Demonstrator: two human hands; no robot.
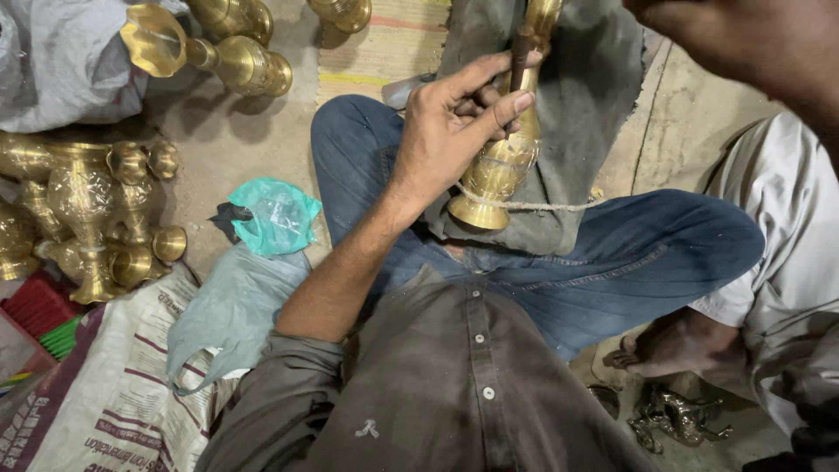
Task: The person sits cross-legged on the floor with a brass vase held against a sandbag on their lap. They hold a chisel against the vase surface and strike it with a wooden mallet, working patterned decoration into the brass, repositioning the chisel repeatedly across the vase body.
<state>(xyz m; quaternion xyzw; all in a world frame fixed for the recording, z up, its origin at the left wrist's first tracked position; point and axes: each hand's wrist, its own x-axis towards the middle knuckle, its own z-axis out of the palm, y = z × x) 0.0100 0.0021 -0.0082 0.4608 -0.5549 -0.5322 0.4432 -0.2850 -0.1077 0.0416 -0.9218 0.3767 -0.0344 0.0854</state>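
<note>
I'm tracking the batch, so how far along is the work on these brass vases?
Already looks done: engraved brass vases heaped on the floor at left. In hand: the left hand holds a thin dark tool against a patterned brass vase on grey cloth. The right hand is mostly out of frame. What is left cannot be counted.

A grey-brown button-up shirt (454, 385) fills the lower centre of the frame, with a placket of small pale round buttons running up its middle and a tiny white mark stitched on the chest at the lower left. Its sleeve (280, 385) is rolled and bunched at the elbow, leaving the forearm bare. Blue denim jeans (612, 253) cover the legs across the centre of the frame, with seams showing. A bare foot (664, 345) shows at the lower right.
</note>
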